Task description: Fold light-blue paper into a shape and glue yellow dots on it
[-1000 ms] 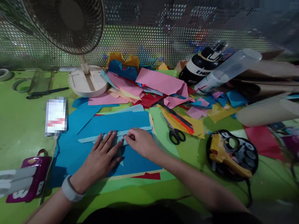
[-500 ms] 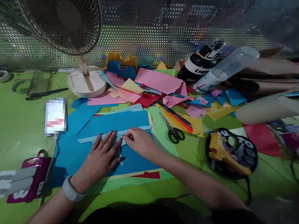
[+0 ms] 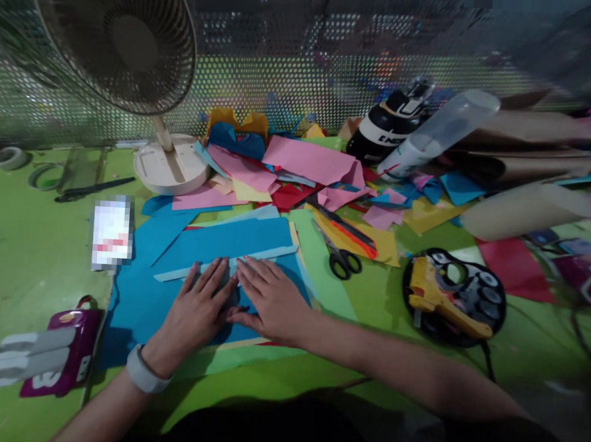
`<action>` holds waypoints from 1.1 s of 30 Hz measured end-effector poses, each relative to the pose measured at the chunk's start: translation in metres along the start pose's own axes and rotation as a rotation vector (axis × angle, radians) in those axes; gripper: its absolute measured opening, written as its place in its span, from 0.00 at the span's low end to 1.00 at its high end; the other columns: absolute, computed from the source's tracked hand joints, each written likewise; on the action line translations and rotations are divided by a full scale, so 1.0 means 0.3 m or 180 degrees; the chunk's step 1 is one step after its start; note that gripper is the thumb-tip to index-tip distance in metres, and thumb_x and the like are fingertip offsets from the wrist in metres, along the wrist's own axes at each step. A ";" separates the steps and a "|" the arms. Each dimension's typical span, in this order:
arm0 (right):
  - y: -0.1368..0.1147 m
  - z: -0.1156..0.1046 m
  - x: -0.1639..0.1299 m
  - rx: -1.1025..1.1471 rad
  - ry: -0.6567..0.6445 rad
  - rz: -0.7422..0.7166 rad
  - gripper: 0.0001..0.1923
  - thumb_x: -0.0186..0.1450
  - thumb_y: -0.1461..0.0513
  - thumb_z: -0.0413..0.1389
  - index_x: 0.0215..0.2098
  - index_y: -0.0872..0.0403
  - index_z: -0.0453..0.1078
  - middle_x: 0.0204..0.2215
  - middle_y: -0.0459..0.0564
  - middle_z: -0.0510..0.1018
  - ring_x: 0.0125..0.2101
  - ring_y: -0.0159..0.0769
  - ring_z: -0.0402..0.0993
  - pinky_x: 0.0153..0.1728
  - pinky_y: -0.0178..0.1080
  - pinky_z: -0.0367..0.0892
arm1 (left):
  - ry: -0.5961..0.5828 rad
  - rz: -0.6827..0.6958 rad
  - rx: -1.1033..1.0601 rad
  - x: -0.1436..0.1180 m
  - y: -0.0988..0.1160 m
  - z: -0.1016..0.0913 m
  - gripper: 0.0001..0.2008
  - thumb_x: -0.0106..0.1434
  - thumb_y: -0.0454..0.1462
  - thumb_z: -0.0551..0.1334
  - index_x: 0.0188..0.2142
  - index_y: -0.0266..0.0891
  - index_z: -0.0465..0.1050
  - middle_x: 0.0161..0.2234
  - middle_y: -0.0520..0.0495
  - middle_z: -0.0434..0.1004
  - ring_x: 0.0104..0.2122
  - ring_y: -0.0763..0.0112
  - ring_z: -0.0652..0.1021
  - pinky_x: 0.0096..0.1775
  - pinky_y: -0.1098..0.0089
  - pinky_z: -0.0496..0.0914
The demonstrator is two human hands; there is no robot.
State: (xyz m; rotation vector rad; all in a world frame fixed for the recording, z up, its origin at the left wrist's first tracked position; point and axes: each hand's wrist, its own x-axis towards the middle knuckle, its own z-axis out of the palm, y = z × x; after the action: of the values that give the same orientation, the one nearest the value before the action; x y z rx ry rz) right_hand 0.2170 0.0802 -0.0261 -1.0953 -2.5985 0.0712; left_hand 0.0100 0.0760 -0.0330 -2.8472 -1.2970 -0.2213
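Note:
My left hand (image 3: 197,308) lies flat, fingers spread, on a small folded piece of light blue paper that it mostly hides. My right hand (image 3: 270,299) lies flat beside it, palm down, fingers pointing at the same piece. Both rest on large blue paper sheets (image 3: 224,240) spread over the green table (image 3: 23,251). A long pale blue strip (image 3: 273,253) runs just beyond my fingertips. A grey band sits on my left wrist.
Black-handled scissors (image 3: 340,258) lie right of the blue sheets. A black tray with a yellow glue gun (image 3: 445,303) sits further right. A desk fan (image 3: 171,163), a heap of coloured paper scraps (image 3: 309,165), bottles (image 3: 431,132), paper rolls (image 3: 526,208), tape rings (image 3: 9,158) and a purple case (image 3: 61,360) surround them.
My right hand has gone from pinching at the paper's edge to lying flat on it, fingers stretched out beside my left hand. The left hand stays pressed in place.

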 end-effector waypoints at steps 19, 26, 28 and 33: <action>0.087 0.027 -0.105 -0.0315 -0.0339 -0.0143 0.46 0.65 0.37 0.43 0.65 0.64 0.56 0.67 0.63 0.52 0.67 0.53 0.42 0.64 0.56 0.47 | 0.0021 0.0140 -0.0106 -0.002 -0.018 -0.020 0.28 0.68 0.50 0.53 0.64 0.44 0.58 0.66 0.39 0.57 0.65 0.55 0.59 0.63 0.49 0.54; 0.084 0.037 -0.107 -0.0327 -0.0401 -0.0144 0.44 0.66 0.39 0.44 0.65 0.65 0.56 0.66 0.63 0.54 0.67 0.52 0.43 0.63 0.55 0.50 | -0.0077 -0.1444 -0.0662 0.094 0.073 -0.150 0.16 0.68 0.45 0.52 0.38 0.37 0.73 0.34 0.40 0.79 0.35 0.57 0.79 0.36 0.63 0.71; 0.086 0.041 -0.109 -0.0310 -0.0382 -0.0161 0.43 0.66 0.40 0.45 0.65 0.65 0.55 0.66 0.63 0.54 0.67 0.52 0.43 0.63 0.55 0.51 | -0.0707 -0.1653 -0.1360 0.137 0.078 -0.158 0.19 0.66 0.48 0.54 0.25 0.40 0.70 0.21 0.46 0.76 0.25 0.63 0.77 0.29 0.69 0.67; 0.090 0.046 -0.111 -0.0297 -0.0379 -0.0136 0.42 0.66 0.40 0.45 0.66 0.63 0.54 0.67 0.60 0.52 0.68 0.51 0.42 0.63 0.55 0.51 | -0.1546 -0.2112 -0.2840 0.198 0.043 -0.111 0.25 0.60 0.52 0.58 0.15 0.40 0.64 0.14 0.48 0.73 0.15 0.70 0.73 0.23 0.71 0.66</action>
State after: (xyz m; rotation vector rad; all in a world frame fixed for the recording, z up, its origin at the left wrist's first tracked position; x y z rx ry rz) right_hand 0.2531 0.0768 -0.0528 -1.0975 -2.7553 0.0056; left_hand 0.0540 0.1101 0.0084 -3.0474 -2.8543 -0.1197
